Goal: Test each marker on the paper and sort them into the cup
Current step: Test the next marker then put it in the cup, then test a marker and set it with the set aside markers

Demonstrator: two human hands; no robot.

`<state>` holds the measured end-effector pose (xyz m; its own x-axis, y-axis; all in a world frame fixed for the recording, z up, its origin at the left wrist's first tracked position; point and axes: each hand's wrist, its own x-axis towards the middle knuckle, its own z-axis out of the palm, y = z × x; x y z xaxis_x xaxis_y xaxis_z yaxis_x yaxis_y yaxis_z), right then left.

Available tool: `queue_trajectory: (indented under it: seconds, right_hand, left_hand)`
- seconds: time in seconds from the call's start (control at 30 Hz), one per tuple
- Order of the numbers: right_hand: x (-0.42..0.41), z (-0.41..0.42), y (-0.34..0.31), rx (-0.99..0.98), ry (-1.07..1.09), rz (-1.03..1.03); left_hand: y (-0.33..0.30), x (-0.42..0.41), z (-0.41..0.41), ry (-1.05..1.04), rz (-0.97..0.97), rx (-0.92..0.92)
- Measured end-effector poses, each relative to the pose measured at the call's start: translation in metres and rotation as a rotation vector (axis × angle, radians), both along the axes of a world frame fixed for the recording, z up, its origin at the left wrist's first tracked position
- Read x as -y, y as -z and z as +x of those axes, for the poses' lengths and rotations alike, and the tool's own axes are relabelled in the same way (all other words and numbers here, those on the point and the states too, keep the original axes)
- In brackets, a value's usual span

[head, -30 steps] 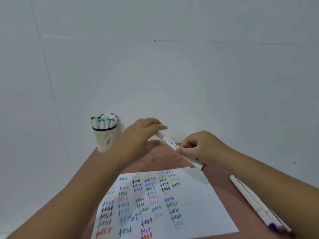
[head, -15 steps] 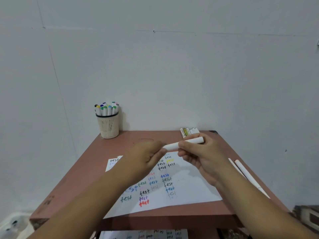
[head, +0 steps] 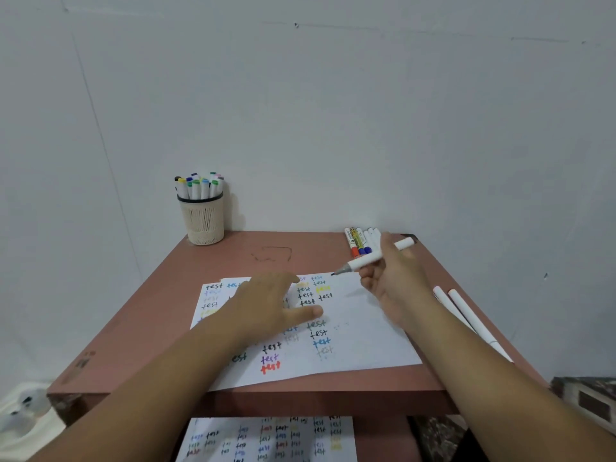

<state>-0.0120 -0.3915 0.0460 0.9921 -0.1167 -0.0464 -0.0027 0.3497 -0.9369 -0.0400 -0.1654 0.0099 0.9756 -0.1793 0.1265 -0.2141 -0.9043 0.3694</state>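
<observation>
- The cup [head: 202, 220], pale mesh with a dark rim, stands at the desk's far left corner against the wall; it holds a bunch of white markers [head: 199, 186] upright, coloured caps up.
- The desk [head: 140, 323] is reddish-brown; bare surface shows between the cup and the paper [head: 363, 341].
- The paper lies well to the right of and nearer than the cup, its near edge close to the desk's front edge, covered in rows of "test" in many colours.
- The left hand [head: 270, 303] lies over the paper, fingers spread and relaxed, holding nothing; whether the palm presses down is hard to tell.
- The right hand [head: 391, 278] pinches an uncapped white marker [head: 373, 256], its tip hovering at the paper's far edge, seemingly just above it.
- Far right of the cup, along the same wall, a row of markers [head: 360, 241] lies flat.
- Two long white pens [head: 461, 311] lie by the desk's right edge, partly hidden by the right forearm.
- Another written sheet [head: 270, 440] rests on a shelf below the desk.
</observation>
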Motion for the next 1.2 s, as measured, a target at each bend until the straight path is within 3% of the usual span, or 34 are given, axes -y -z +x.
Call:
queue_trajectory:
  seconds: [0.23,0.4,0.53,0.87,1.07,1.2]
  right_hand:
    - [-0.004,0.018,0.027,0.063,-0.160,-0.307]
    - [-0.008,0.028,0.035,0.137,-0.122,-0.290]
    - [-0.007,0.030,0.042,0.184,-0.101,-0.431]
    - [-0.010,0.027,0.044,0.213,-0.168,-0.610]
    - [-0.010,0.027,0.043,0.204,-0.159,-0.560]
    - [-0.011,0.026,0.044,0.224,-0.150,-0.642]
  left_hand:
    - [0.001,-0.001,0.027,0.076,0.101,-0.081]
    - [-0.001,-0.007,0.041,0.159,0.106,-0.046]
    - [0.001,-0.007,0.047,0.217,0.095,-0.008]
    - [0.008,-0.008,0.048,0.196,0.056,0.020]
    - [0.005,-0.007,0.044,0.184,0.042,0.013]
    - [0.006,-0.007,0.044,0.187,0.051,0.018]
